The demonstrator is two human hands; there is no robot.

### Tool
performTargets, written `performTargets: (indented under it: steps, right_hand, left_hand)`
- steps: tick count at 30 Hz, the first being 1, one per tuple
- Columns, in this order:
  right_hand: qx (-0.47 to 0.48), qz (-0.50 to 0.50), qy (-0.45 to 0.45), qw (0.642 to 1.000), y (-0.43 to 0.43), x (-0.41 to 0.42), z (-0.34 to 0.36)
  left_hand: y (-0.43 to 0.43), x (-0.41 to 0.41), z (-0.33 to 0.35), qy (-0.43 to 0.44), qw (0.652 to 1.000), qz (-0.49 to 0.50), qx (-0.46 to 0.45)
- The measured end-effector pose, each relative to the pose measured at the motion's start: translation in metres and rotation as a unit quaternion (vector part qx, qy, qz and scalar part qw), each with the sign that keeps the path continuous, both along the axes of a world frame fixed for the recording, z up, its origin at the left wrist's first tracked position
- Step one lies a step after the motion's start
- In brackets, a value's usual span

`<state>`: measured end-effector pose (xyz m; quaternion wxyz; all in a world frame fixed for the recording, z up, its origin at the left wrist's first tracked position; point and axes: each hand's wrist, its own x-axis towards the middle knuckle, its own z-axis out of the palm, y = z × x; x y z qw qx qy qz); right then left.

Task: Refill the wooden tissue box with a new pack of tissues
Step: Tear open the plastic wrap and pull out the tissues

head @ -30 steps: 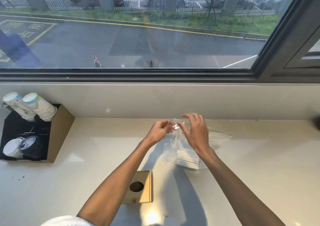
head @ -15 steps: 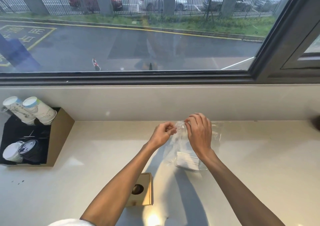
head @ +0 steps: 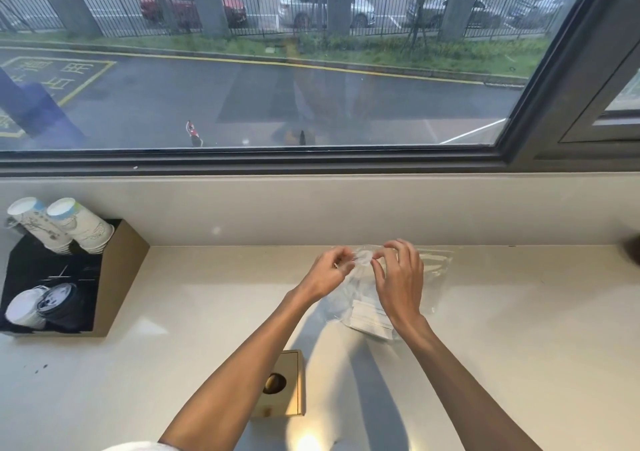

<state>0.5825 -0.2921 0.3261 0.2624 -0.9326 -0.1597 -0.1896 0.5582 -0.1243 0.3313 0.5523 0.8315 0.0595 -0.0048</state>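
A clear plastic bag [head: 429,267] holding a white stack of tissues [head: 367,319] lies on the pale counter near the back wall. My left hand [head: 329,272] and my right hand [head: 398,277] both pinch the bag's top edge, a little apart from each other. The wooden tissue box [head: 287,385], with a round hole in its top, stands closer to me, partly hidden under my left forearm.
A cardboard organizer [head: 117,277] at the left holds paper cups [head: 59,225] and cup lids [head: 41,307]. The pale counter [head: 519,346] stretches to the right. A wall ledge and a large window [head: 277,87] run along the back. Something dark [head: 632,250] sits at the right edge.
My hands have drawn slightly apart at the bag's top edge. The fingers of my right hand have spread. The view has tilted a little, so the wooden box appears lower.
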Motion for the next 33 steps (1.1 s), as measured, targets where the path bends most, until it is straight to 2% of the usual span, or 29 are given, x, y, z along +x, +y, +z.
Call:
performTargets:
  steps: [3,10,17,21,33]
  right_hand:
    - [-0.002,0.017,-0.003,1.000,0.001,0.002,0.003]
    - [-0.038,0.007,-0.069,0.997,-0.022,0.017,0.041]
    - [-0.017,0.002,0.027,0.999,-0.040,0.009,0.009]
    - [0.001,0.001,0.041,0.999,-0.031,0.016,0.001]
    - [-0.074,0.020,-0.056,0.996,-0.048,0.031,0.049]
  left_hand:
    - [-0.006,0.003,0.001,-0.008,0.999,-0.033,0.017]
    - [-0.021,0.012,-0.008,-0.019,0.998,-0.008,0.058]
    - [-0.019,0.012,-0.005,-0.008,0.998,-0.024,0.057]
    - [-0.013,0.009,-0.004,0.003,0.998,-0.029,0.059]
    - [-0.010,0.006,0.001,-0.030,0.993,-0.037,0.108]
